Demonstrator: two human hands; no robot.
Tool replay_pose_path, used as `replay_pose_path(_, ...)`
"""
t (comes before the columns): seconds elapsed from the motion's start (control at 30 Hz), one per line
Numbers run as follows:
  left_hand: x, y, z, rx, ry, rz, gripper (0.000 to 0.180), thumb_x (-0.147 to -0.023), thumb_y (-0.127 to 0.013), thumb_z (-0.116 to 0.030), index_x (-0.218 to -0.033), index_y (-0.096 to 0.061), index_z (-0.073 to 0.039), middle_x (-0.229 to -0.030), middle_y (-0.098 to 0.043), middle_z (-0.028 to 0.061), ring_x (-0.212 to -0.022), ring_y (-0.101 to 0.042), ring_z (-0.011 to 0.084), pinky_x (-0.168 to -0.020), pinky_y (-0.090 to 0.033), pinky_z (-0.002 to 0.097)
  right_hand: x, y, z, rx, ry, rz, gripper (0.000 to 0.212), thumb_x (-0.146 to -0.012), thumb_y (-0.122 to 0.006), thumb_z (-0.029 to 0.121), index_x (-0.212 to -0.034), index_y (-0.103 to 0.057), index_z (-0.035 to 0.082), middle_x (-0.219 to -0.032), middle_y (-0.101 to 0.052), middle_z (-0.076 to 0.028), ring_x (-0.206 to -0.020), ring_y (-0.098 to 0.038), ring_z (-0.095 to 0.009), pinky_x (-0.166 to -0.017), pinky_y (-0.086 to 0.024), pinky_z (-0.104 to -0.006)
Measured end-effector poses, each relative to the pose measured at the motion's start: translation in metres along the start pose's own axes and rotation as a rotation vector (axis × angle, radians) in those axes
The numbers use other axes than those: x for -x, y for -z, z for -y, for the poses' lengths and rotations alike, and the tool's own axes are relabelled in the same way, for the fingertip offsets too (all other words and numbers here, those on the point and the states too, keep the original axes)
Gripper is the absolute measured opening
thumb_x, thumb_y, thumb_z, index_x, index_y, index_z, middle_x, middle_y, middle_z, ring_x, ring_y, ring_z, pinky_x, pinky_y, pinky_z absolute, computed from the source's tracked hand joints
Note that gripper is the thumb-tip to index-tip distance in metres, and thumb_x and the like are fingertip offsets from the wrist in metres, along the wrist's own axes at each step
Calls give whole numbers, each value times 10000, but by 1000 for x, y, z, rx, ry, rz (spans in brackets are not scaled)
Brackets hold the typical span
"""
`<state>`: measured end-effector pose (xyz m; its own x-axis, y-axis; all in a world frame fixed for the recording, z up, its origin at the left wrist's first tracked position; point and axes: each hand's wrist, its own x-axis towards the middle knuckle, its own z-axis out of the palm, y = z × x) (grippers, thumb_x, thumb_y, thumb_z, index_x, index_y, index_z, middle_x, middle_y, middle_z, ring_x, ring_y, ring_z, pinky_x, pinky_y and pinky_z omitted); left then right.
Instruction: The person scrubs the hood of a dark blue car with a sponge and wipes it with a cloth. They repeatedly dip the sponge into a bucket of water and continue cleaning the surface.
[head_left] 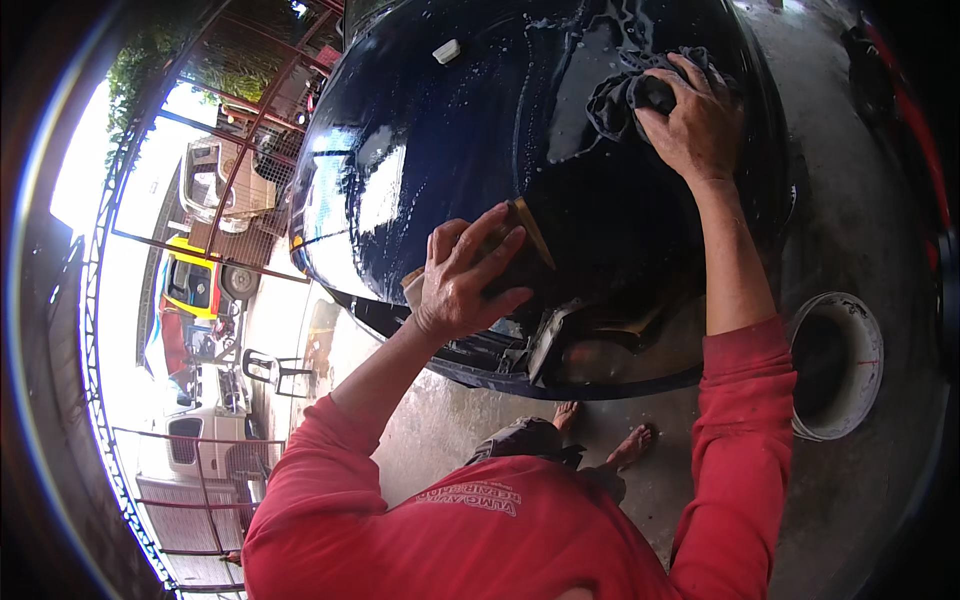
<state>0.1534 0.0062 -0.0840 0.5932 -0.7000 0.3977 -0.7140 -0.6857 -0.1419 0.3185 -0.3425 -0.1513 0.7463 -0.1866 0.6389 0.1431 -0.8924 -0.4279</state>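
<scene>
A dark, glossy car panel [450,130], wet and streaked with suds, curves in front of me. My left hand [468,270] presses near its close edge, fingers bent over a brown strip [534,234] that looks like sandpaper. The strip's ends stick out on both sides of the hand; its middle is hidden. Farther off to the right, my right hand [695,120] grips a bunched, wet black cloth [612,100] against the panel. Milky water spreads beside the cloth. A small white block [447,51] lies on the far left part of the panel.
An opening with bare metal and dark trim [560,345] lies along the panel's near edge. On the concrete floor to the right stands a white bucket [838,365]. My bare feet [630,447] are below. A red mesh fence [215,225], a stool [275,370] and parked vehicles fill the left.
</scene>
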Motion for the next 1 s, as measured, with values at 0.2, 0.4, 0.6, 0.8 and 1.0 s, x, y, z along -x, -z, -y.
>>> replay_pose_path(0.2,-191,-69,180,19,-265,-8,582,-959,-817,-499,-1465,-772,-216,-1582,-675,90,-1426,-599,290,-1207,-401,479,-1,-8,6,-41,-32,-29,505,-937,-822,518,-1398,-771,320,-1634,-599,62,-1561,-507,-273,-1303,-312,-689)
replay_pose_path(0.4,-191,-66,146,17,-166,-87,551,-1020,-780,-457,-1529,-727,-253,-1648,-629,95,-1365,-624,319,-1196,-430,451,-3,-1,-6,-78,37,-60,489,-932,-823,476,-1392,-774,321,-1637,-607,78,-1536,-541,-279,-1265,-371,-645)
replay_pose_path(0.6,70,27,113,59,-62,105,773,-745,-959,-473,-1438,-789,-174,-1658,-599,82,-1335,-589,327,-1146,-485,512,-7,7,0,-27,-12,38,512,-908,-821,434,-1408,-771,332,-1638,-604,81,-1531,-543,-307,-1271,-364,-641)
replay_pose_path(0.8,-26,-5,190,-299,505,44,573,-1051,-700,-577,-1477,-760,-198,-1595,-647,82,-1424,-584,308,-1206,-410,522,-9,9,-12,-537,194,-238,823,-991,-765,430,-1733,-479,217,-1825,-237,-345,-1713,-233,-464,-1361,-255,-540)
replay_pose_path(1.0,-73,-56,23,100,60,-168,646,-1016,-727,-622,-1529,-716,-230,-1644,-538,40,-1327,-506,329,-1116,-434,483,-13,1,-42,-479,-57,-146,1141,-1035,-626,780,-1824,-138,115,-1857,62,-344,-1746,64,-431,-1394,-36,-533)
